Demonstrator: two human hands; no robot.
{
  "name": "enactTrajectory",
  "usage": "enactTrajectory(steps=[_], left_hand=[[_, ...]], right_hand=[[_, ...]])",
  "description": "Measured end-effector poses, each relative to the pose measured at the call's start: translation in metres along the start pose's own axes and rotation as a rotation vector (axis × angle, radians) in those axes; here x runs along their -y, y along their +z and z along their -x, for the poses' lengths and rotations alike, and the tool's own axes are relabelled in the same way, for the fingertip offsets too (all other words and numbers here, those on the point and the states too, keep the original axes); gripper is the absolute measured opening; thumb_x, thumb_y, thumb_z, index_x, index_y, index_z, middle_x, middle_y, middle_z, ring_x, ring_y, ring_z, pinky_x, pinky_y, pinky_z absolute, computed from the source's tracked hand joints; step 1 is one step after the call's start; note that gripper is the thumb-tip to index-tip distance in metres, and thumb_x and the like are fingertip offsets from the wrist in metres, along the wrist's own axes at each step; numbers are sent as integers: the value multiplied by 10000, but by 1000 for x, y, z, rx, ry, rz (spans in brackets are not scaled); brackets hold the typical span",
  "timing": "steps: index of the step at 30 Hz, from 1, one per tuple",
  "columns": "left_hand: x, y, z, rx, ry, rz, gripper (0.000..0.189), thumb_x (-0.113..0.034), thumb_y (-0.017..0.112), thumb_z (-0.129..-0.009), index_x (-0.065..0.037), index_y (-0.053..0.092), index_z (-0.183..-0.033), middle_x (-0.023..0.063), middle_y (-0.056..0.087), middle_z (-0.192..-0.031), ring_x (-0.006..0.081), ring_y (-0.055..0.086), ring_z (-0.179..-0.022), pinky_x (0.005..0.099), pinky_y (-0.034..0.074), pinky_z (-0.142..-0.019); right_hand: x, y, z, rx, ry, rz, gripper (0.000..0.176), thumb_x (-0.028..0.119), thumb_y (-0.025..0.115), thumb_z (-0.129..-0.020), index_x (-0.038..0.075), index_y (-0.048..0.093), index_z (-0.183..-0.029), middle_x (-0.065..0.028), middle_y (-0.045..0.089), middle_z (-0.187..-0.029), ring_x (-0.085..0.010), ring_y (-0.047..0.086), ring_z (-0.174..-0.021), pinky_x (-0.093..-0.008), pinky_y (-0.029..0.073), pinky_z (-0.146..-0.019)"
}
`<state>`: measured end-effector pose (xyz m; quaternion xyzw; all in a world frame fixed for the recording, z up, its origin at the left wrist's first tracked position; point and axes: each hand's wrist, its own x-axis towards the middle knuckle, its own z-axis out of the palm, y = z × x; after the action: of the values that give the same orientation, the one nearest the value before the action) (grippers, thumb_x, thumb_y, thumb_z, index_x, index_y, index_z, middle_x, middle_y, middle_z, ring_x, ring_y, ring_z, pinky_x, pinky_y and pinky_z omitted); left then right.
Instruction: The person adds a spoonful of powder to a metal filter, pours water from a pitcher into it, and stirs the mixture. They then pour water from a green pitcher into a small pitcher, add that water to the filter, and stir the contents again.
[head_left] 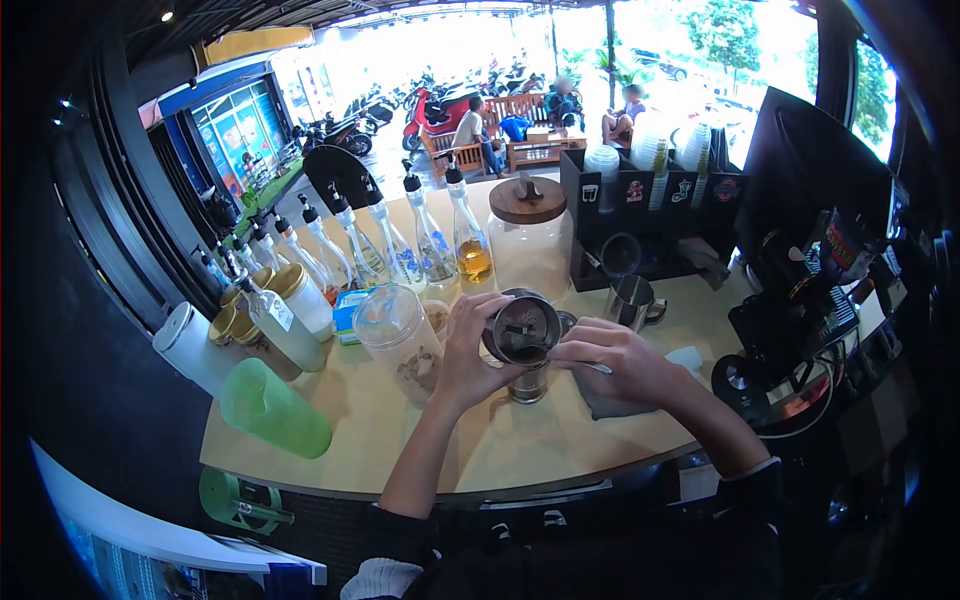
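Observation:
My left hand (pixel 475 350) is wrapped round the side of a metal cup (pixel 497 335) in the middle of the counter. Dark contents show inside its rim. My right hand (pixel 620 362) pinches a thin spoon (pixel 598 367) whose handle sticks out below the fingers, while its other end reaches into the cup. A shiny cylindrical base (pixel 527 388) shows directly below the cup. Under my right wrist lies a grey cloth (pixel 612 402). Left of my left hand stands a clear jar (pixel 400 340) with brown pieces in the bottom.
Several pump bottles (pixel 425 240) line the counter's far left edge. A green pitcher (pixel 275 410) stands at the near left. Behind the cup is a wood-lidded glass jar (pixel 530 245). To the right are a steel pitcher (pixel 630 303), a black cup holder (pixel 655 205) and dark equipment (pixel 790 310).

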<state>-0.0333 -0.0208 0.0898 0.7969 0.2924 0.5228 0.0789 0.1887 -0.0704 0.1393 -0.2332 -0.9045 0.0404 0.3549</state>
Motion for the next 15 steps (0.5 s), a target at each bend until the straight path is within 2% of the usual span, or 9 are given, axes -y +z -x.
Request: enactTrajectory(steps=[6,8,12,15], left_hand=[[-3,-2,-1,21,4,-56,786,-268,873,-526,-116,500,-1202,79,544,-1150,299,510,-1098,457,318,-1033],[-3,-3,-1,38,6,-93,787,-266,870,-525,-115,499,-1202,79,542,-1155,293,509,-1108,462,312,-1039],[-4,-4,-1,67,19,-118,788,-265,863,-526,-115,496,-1208,78,540,-1157,274,509,-1124,473,282,-1064],[-3,-2,0,69,32,-122,787,-268,862,-529,-113,496,-1208,77,541,-1159,271,509,-1123,473,276,-1063]], right_hand=[[3,-12,-5,42,-68,87,229,50,672,-742,60,577,-950,-68,566,-855,-258,578,-866,-370,478,-774],[5,-11,-6,131,-134,142,248,42,667,-717,64,577,-948,-56,548,-853,-242,565,-886,-361,471,-790],[5,-19,-10,128,-116,201,263,24,658,-697,74,574,-942,-48,534,-848,-234,557,-888,-356,468,-801],[9,-14,-12,221,-148,172,265,18,659,-695,73,568,-937,-50,533,-849,-233,557,-879,-356,468,-799]])
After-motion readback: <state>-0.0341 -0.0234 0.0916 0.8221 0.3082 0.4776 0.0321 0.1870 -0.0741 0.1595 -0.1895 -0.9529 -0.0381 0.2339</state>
